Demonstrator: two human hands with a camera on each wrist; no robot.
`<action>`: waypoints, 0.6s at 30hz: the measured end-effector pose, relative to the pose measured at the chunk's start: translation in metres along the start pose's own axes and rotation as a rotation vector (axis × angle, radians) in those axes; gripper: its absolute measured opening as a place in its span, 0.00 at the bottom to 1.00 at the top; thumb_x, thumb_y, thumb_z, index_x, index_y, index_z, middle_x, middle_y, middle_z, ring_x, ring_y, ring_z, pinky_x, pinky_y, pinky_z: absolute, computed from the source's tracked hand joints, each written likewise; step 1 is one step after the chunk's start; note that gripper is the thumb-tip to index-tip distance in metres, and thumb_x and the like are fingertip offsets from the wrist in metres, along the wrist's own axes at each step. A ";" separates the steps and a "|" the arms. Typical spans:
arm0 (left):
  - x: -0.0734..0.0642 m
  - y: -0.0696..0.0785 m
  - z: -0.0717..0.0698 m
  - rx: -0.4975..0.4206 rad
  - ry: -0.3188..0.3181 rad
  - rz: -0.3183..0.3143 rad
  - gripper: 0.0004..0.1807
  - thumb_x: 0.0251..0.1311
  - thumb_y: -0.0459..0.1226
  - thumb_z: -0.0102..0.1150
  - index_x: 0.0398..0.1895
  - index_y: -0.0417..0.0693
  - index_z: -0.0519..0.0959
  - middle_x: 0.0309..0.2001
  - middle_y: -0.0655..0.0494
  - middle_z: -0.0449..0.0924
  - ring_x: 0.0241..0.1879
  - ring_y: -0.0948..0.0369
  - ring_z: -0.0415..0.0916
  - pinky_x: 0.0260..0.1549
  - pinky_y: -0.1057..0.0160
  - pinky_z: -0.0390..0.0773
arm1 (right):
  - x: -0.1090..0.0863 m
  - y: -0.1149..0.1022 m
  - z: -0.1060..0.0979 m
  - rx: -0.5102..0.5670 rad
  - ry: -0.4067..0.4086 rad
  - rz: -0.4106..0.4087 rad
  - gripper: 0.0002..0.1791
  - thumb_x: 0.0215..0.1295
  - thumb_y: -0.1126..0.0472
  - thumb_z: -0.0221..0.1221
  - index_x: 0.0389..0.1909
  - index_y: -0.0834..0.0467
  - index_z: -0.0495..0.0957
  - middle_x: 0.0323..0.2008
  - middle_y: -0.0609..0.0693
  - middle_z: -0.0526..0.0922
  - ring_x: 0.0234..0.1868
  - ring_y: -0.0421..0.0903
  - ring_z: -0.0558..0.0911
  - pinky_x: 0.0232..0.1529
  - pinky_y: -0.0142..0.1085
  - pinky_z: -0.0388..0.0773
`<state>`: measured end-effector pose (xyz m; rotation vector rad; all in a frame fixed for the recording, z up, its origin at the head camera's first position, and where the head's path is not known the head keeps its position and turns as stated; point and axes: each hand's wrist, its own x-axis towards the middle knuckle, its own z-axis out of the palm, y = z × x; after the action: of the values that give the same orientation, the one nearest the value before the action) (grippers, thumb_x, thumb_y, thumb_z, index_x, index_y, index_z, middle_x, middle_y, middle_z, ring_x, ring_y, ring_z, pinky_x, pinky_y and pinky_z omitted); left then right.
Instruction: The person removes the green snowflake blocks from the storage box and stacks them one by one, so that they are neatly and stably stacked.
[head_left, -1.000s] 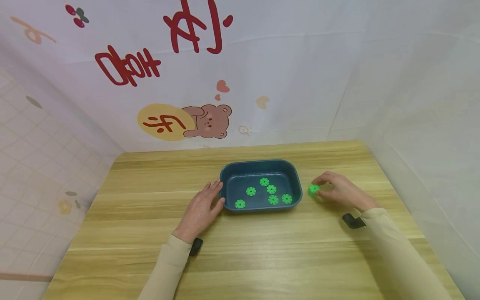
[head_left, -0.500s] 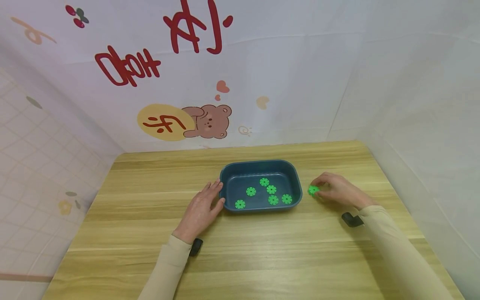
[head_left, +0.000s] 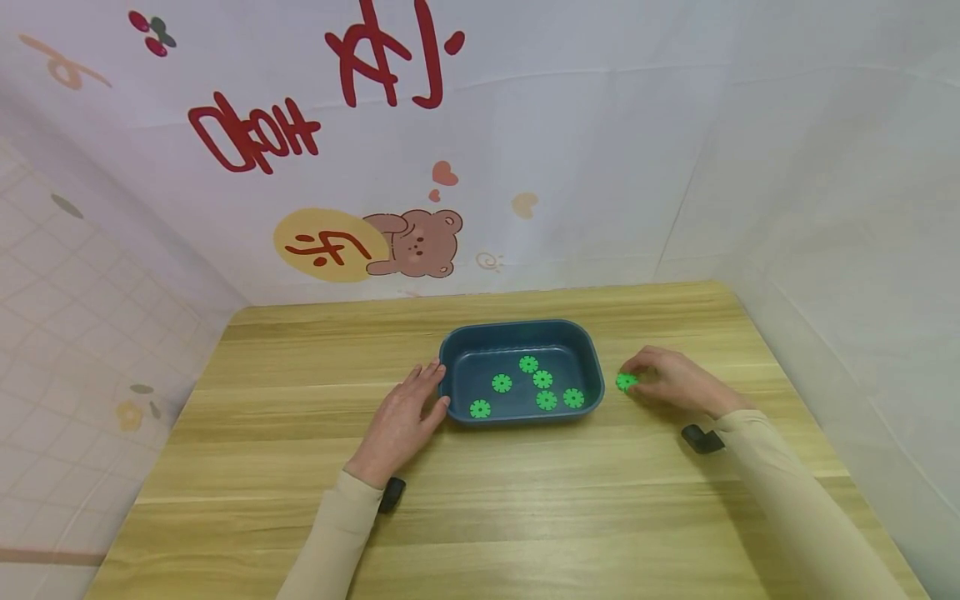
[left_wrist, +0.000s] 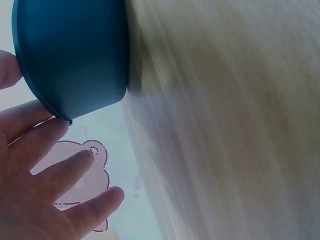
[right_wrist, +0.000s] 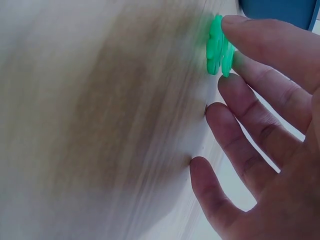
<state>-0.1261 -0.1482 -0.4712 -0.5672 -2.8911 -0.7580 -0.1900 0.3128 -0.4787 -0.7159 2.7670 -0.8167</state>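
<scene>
In the head view my left hand point(head_left: 397, 425) touches the left end of a dark blue tray point(head_left: 525, 419). The left wrist view shows its fairly straight fingers at the rim of the tray point(left_wrist: 75, 55). Several green notched plastic discs point(head_left: 502, 383) lie flat inside the tray. Right of the tray, my right hand point(head_left: 671, 382) pinches a green notched disc point(head_left: 626, 382) between thumb and fingers, low over the table. Seen from the right wrist, two green discs point(right_wrist: 215, 47) sit close together, stacked, at the thumb tip; the fingers partly cover them.
The wooden table point(head_left: 525, 517) reaches back to a white cloth wall point(head_left: 600, 167) printed with a bear and red characters. More cloth hangs at the left and right sides. Each wrist carries a small black camera mount point(head_left: 702, 439).
My right hand has shifted very slightly with the disc at its fingertips. The left hand, the tray and the discs inside have stayed in place.
</scene>
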 end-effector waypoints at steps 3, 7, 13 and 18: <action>0.000 0.000 0.000 -0.003 0.000 -0.003 0.29 0.70 0.49 0.51 0.71 0.48 0.66 0.71 0.53 0.61 0.69 0.47 0.58 0.64 0.45 0.61 | 0.001 0.001 0.001 -0.009 0.005 -0.007 0.13 0.59 0.59 0.68 0.46 0.54 0.83 0.42 0.44 0.80 0.43 0.46 0.79 0.47 0.46 0.76; 0.000 -0.001 0.002 -0.006 0.005 -0.004 0.29 0.70 0.49 0.51 0.71 0.48 0.66 0.71 0.54 0.61 0.69 0.47 0.58 0.64 0.45 0.62 | 0.001 0.002 0.002 -0.024 0.010 -0.017 0.13 0.59 0.59 0.68 0.45 0.54 0.83 0.42 0.43 0.81 0.43 0.45 0.79 0.47 0.46 0.76; -0.001 -0.003 0.003 -0.012 0.013 -0.009 0.29 0.70 0.49 0.50 0.71 0.49 0.66 0.71 0.55 0.61 0.69 0.48 0.58 0.64 0.44 0.62 | 0.002 0.003 0.002 -0.032 -0.008 -0.011 0.13 0.58 0.59 0.68 0.45 0.52 0.83 0.43 0.43 0.80 0.45 0.43 0.77 0.50 0.45 0.74; -0.001 -0.003 0.003 -0.010 0.012 -0.008 0.29 0.70 0.50 0.50 0.71 0.49 0.66 0.71 0.56 0.61 0.69 0.48 0.58 0.63 0.44 0.62 | 0.002 0.003 0.002 -0.040 -0.014 -0.011 0.14 0.59 0.59 0.68 0.46 0.52 0.83 0.43 0.43 0.80 0.45 0.43 0.78 0.50 0.45 0.75</action>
<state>-0.1263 -0.1492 -0.4748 -0.5509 -2.8816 -0.7740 -0.1927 0.3128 -0.4824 -0.7414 2.7767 -0.7578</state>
